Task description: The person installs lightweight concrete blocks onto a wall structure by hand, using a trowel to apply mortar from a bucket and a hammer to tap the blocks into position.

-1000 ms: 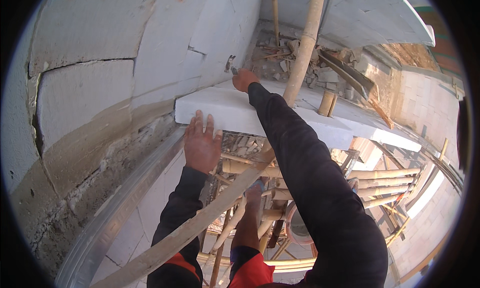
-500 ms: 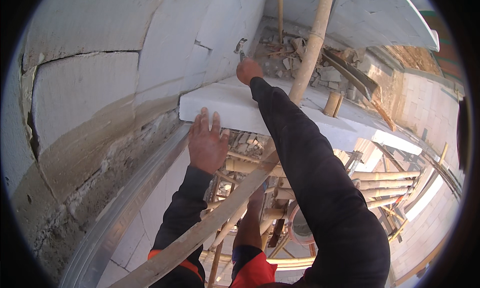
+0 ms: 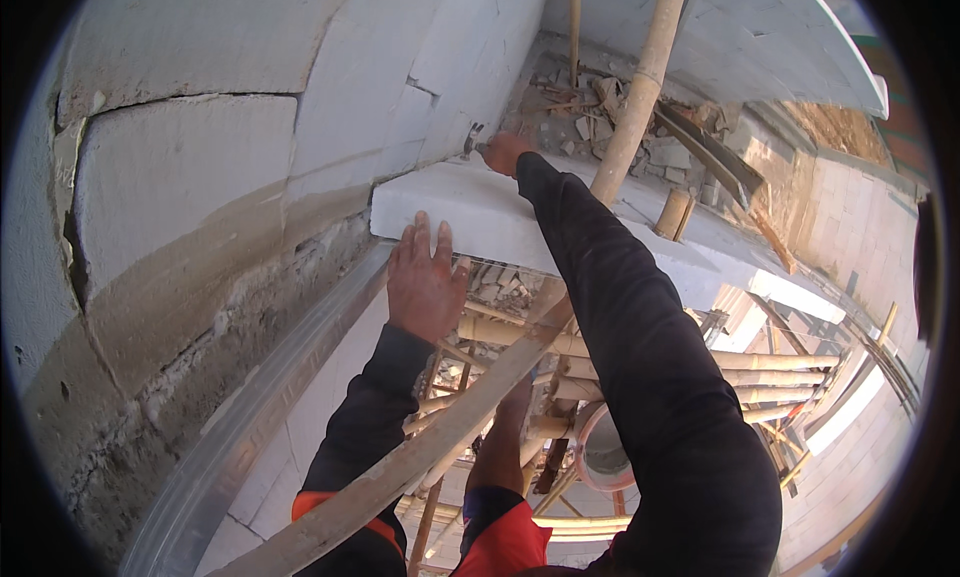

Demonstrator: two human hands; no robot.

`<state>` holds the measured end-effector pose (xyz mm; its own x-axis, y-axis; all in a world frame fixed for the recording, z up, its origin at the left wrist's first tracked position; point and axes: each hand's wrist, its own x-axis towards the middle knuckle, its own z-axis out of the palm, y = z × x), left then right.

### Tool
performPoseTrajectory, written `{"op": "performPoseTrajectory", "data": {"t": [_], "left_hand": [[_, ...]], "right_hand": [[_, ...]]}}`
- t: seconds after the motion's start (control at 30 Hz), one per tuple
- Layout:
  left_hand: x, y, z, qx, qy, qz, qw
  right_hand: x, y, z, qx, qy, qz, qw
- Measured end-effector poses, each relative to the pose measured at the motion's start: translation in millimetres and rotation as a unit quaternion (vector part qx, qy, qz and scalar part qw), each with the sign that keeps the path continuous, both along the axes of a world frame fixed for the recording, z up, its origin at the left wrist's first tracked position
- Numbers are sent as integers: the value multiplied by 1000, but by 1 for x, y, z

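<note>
My right hand (image 3: 508,154) is closed round the handle of a small hammer (image 3: 473,139). Its metal head is down at the far top edge of a white block (image 3: 455,205), close to the grey block wall (image 3: 375,72); whether it touches cannot be made out. My left hand (image 3: 427,289) lies against the near face of that block, fingers stretched out over its lower edge and holding nothing. The block's left end sits up against the wall.
A long metal straightedge (image 3: 290,377) runs along the wall's foot. A wooden plank (image 3: 400,462) crosses below my arms, above bamboo scaffolding (image 3: 770,361) and a bucket (image 3: 606,457). An upright bamboo pole (image 3: 645,77) stands beside my right forearm. Rubble (image 3: 665,155) lies beyond the block.
My right hand has brought the hammer down from a raised position to the block's far edge. My left hand stays on the near face. The whole view has shifted slightly.
</note>
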<state>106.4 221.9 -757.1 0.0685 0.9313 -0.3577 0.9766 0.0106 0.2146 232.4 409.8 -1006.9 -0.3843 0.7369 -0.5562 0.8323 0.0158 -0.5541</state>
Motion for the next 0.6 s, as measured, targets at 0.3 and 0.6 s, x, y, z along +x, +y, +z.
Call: {"op": "performPoseTrajectory", "data": {"t": [0.3,0.6], "left_hand": [[-2,-1,-4,-16,4,-3,1000],[-2,1,-5,-33,1,0,999]], "right_hand": [[43,16,62,60,120,-173,976],[18,-9,96,-84,114,-10,990]]}}
